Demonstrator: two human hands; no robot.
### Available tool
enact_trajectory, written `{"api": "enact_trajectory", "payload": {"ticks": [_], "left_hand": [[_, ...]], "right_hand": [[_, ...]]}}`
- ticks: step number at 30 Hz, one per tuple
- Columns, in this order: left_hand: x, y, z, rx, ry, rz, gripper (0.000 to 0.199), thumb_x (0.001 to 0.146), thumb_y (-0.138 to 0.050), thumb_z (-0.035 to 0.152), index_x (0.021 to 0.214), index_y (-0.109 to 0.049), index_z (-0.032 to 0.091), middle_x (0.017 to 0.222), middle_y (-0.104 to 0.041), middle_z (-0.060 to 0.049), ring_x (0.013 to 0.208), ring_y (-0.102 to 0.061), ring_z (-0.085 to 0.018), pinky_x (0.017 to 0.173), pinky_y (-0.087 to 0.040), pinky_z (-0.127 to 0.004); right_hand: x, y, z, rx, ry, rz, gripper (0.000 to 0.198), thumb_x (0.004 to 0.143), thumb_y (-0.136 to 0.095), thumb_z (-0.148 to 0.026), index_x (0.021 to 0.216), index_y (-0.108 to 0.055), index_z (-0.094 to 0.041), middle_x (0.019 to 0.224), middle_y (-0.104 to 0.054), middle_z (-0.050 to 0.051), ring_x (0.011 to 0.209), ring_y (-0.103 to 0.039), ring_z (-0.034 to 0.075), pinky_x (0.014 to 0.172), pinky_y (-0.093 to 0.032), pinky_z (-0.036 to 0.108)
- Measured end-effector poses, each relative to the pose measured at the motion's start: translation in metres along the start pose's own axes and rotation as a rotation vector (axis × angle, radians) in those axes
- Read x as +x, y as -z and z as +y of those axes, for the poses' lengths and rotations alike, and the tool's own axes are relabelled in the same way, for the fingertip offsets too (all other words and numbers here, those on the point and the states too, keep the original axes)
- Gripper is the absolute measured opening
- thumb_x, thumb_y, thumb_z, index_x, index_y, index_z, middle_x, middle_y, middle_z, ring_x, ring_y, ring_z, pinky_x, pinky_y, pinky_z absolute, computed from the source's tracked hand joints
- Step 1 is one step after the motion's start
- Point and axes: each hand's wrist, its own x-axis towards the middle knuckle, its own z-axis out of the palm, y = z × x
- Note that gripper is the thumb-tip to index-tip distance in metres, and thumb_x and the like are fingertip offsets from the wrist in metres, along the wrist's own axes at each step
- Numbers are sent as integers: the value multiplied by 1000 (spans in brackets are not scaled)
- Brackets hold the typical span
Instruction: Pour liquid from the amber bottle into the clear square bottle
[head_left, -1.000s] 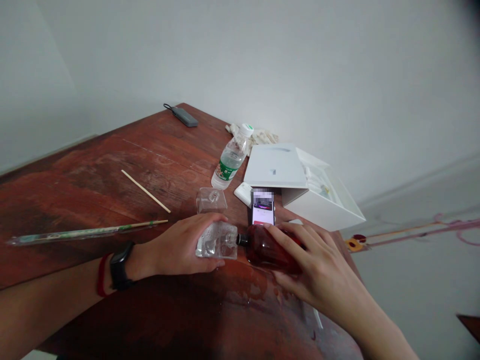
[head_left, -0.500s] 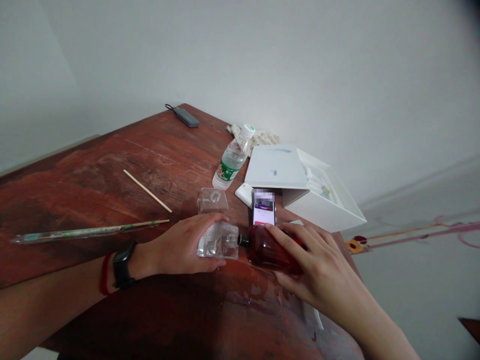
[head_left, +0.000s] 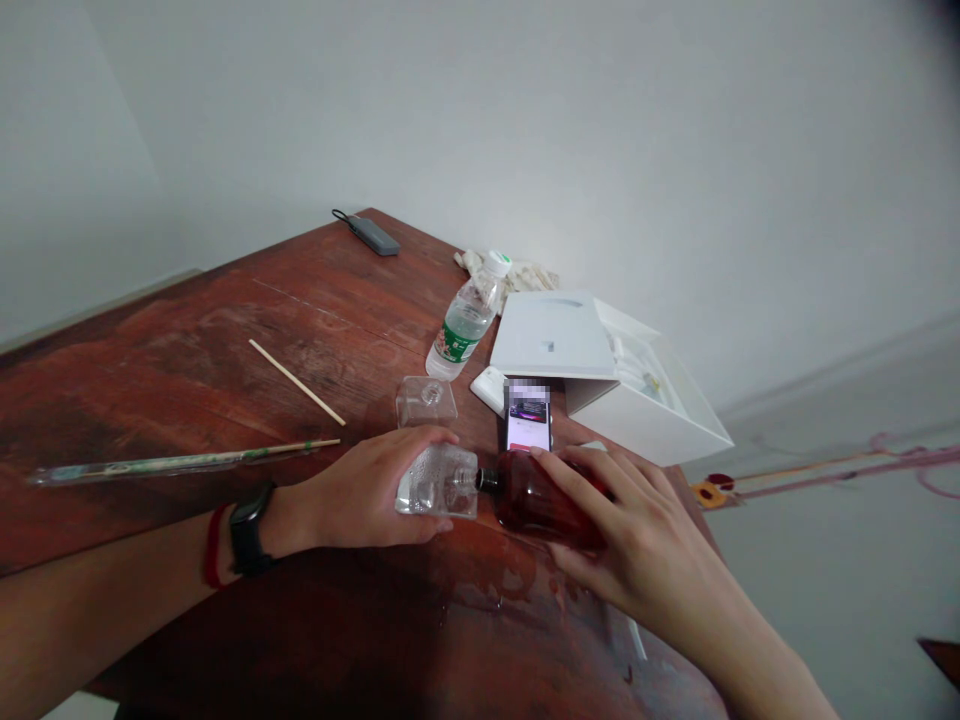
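My left hand [head_left: 382, 485] is closed around a clear square plastic bottle [head_left: 437, 482], tipped on its side with its open neck to the right. Inside its wall I see droplets. My right hand [head_left: 630, 510] grips a dark reddish-brown bottle [head_left: 536, 497], also lying sideways, its black neck pointing left. The two mouths meet, or nearly so; whether they touch I cannot tell. Just beyond my left hand stands another clear square bottle [head_left: 420, 402]. A phone [head_left: 528, 425] with a lit screen lies behind the brown bottle, which hides its lower end.
Behind are a capped water bottle [head_left: 465, 320], a white box [head_left: 551, 335], a white case [head_left: 489, 388], a cloth [head_left: 536, 275] and a grey device [head_left: 371, 235]. To the left lie a bare chopstick [head_left: 296, 380] and wrapped chopsticks [head_left: 172, 464]. Water wets the wooden table [head_left: 360, 620] in front.
Both hands hold the two bottles in practically the same pose. The whole view has shifted very slightly.
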Motion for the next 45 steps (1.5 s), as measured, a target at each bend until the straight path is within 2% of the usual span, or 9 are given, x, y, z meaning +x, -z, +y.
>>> {"api": "enact_trajectory", "payload": {"ticks": [17, 45], "left_hand": [[-1, -1, -3, -2, -4, 6, 73, 86, -85, 44, 147, -52, 22, 149, -67, -14, 137, -66, -36, 121, -50, -53], [-1, -1, -3, -1, -10, 18, 73, 87, -83, 46, 149, -51, 24, 147, -68, -14, 133, -68, -36, 120, -51, -53]], "right_hand": [[0, 2, -1, -2, -11, -19, 64, 96, -67, -29, 158, -51, -22, 138, -71, 17, 116, -68, 37, 94, -49, 50], [0, 4, -1, 8, -12, -18, 66, 95, -66, -27, 159, -52, -22, 141, -69, 19, 118, -67, 39, 93, -52, 50]]}}
